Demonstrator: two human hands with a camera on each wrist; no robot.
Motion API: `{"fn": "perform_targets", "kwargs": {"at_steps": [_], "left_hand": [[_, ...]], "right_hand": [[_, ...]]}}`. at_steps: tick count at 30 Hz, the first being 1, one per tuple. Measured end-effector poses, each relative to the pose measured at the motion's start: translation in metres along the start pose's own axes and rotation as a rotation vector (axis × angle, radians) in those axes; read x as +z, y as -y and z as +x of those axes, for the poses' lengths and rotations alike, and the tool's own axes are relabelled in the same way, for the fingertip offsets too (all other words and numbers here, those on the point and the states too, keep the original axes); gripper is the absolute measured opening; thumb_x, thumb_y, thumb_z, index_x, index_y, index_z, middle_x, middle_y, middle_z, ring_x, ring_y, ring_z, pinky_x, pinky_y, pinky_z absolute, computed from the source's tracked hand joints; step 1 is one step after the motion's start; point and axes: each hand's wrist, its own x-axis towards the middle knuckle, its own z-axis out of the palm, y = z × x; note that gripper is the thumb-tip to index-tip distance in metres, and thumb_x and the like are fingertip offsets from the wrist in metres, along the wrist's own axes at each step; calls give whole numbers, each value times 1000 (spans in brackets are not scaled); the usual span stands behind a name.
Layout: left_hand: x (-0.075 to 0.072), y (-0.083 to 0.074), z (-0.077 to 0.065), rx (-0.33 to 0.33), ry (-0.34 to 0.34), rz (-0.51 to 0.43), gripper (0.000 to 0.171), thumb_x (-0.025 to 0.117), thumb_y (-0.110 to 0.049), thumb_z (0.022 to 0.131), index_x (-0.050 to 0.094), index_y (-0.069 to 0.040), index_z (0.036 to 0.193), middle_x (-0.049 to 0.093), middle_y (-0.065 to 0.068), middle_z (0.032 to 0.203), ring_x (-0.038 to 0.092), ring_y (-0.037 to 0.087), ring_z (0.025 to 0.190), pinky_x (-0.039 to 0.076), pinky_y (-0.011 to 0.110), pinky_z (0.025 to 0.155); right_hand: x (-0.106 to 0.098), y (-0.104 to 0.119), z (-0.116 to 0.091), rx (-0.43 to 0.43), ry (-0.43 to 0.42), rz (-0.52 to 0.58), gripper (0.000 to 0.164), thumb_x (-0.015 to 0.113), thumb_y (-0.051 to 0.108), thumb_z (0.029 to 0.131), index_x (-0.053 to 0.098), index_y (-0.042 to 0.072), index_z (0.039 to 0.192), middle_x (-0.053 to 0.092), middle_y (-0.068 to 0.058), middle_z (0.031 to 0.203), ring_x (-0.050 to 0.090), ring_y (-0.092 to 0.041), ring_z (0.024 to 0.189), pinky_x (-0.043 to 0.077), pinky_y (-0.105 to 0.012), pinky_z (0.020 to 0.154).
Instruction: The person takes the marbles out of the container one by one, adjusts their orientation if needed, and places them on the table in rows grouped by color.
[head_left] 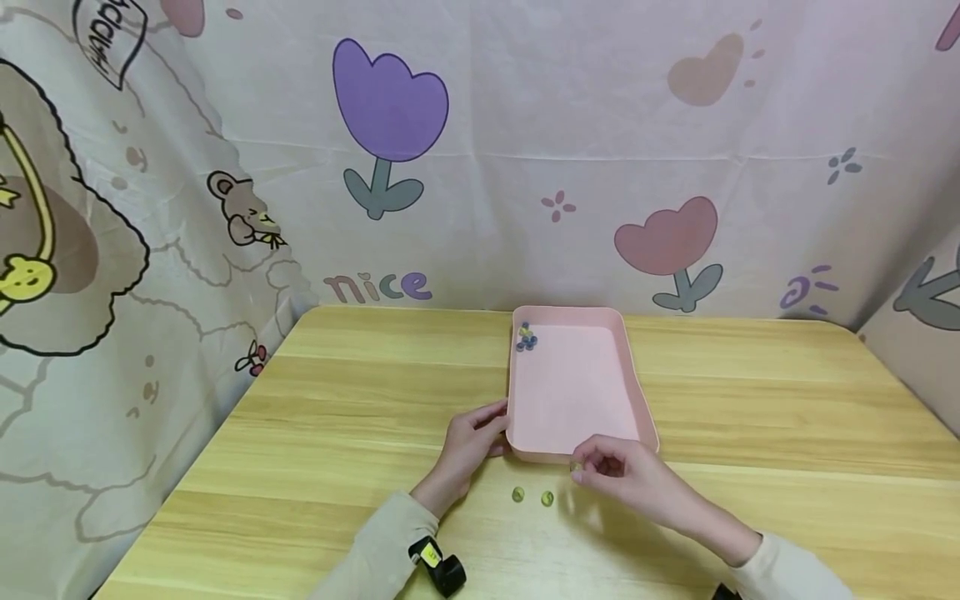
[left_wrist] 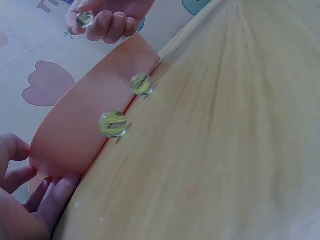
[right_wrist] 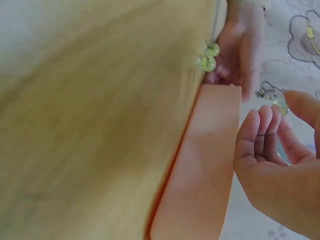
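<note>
A held marble [head_left: 575, 467] is pinched between the thumb and forefinger of the right hand [head_left: 633, 482], raised just beside the near edge of the tray [head_left: 577, 392]. The near left corner of the tray is touched by the left hand [head_left: 467, 450], its fingers loosely extended. On the worktop [head_left: 360, 433], before that near edge, a left marble [head_left: 518, 494] and a right marble [head_left: 547, 498] are set slightly apart. Ample room is given on both sides of the tray. In its far left corner, blue and yellow marbles [head_left: 531, 342] are bunched, their number hard to make out. The right wrist's camera [head_left: 726, 593] is mostly cut off.
</note>
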Motion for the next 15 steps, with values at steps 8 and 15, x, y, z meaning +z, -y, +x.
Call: {"fn": "perform_targets", "kwargs": {"at_steps": [8,15], "left_hand": [[1,0,-1,-5,-3,4,39,61,-12,95,57,1,131,60,20,125,64,15,80,59,30,71],[1,-1,-1,2,-13,7,39,62,-13,94,58,-1,131,60,20,124,64,14,77,59,30,69]], "right_hand": [[2,-11,-12,-22,92,8,7,65,9,91,67,5,96,58,8,77,51,-3,68,48,-21,55],[8,-21,-17,-109,103,-21,6,65,2,88,66,7,91,55,11,73,48,1,65,46,-20,50]]}}
